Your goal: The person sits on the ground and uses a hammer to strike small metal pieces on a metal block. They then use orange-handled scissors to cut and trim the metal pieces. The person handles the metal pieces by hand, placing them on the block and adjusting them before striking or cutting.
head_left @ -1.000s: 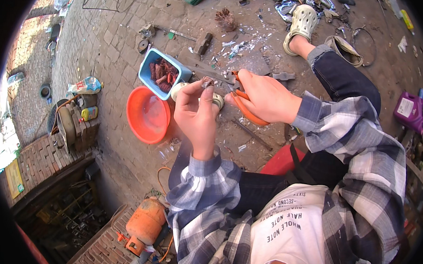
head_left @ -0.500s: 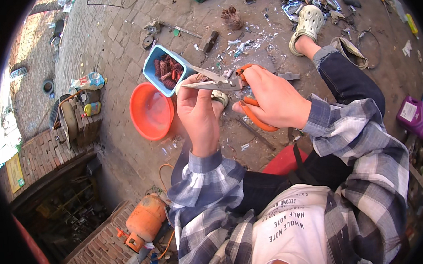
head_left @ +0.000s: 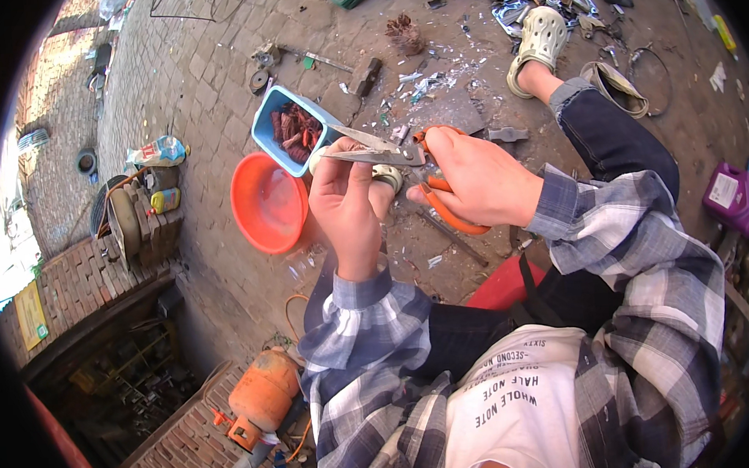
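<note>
My right hand [head_left: 488,177] is wrapped round the orange handles of a pair of scissors [head_left: 397,154]. Their long grey blades point left and stand apart. My left hand [head_left: 348,214] is raised at the blades, thumb and fingers pinched together. Whatever it pinches is hidden behind the fingers and blades. Just beyond the blade tips stands a light blue rectangular tub [head_left: 260,125] holding reddish-brown, stringy bundles [head_left: 294,128]. Beside that tub, closer to me, sits a round orange-red basin [head_left: 246,208] with no bundles in it.
Scraps litter the paving ahead, with a hammer-like tool [head_left: 366,78] and a brown fibrous clump [head_left: 404,35] among them. Metal parts [head_left: 540,1] lie at the far right, near my shoe [head_left: 542,43]. A purple jug [head_left: 733,202] stands right; an orange gas cylinder [head_left: 264,388] lies lower left.
Both hands and the scissors have shifted slightly left. The gap between the blades looks a little narrower, and a brown bit seen between them before no longer shows clearly.
</note>
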Available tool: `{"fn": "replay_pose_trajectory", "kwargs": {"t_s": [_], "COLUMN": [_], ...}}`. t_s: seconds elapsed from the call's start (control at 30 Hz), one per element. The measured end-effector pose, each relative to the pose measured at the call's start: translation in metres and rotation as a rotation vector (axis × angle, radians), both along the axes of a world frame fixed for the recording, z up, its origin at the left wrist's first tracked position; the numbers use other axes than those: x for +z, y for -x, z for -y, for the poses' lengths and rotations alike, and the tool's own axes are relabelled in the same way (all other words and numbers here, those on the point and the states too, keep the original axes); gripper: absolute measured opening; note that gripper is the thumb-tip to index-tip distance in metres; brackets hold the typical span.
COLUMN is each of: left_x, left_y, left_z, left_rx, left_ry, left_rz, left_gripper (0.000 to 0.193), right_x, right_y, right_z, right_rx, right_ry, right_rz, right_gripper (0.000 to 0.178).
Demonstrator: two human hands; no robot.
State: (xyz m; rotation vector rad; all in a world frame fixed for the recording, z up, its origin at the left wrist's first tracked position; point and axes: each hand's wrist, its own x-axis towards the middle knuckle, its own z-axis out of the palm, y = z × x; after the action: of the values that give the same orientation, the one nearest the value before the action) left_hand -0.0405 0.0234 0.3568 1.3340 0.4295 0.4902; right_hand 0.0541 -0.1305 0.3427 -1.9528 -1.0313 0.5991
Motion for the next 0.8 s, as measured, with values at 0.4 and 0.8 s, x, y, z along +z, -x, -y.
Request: {"fn": "replay_pose_trajectory", "kwargs": {"t_s": [0.4, 0.8], "left_x": [-0.003, 0.001], "left_y": [-0.004, -0.007], "left_z": [-0.002, 0.002], "left_rx": [-0.072, -0.021], "left_ry": [0.165, 0.232], "left_rz": [0.015, 0.044], "left_gripper": [0.017, 0.02], "right_x": [0.003, -0.005], "right_y": [0.0, -0.004], "right_z": [-0.002, 0.0], "right_rx": [0.074, -0.086], "right_ry": [0.022, -0.268], "right_rz": [-0.294, 0.144], "right_gripper": [0.051, 0.049]}}
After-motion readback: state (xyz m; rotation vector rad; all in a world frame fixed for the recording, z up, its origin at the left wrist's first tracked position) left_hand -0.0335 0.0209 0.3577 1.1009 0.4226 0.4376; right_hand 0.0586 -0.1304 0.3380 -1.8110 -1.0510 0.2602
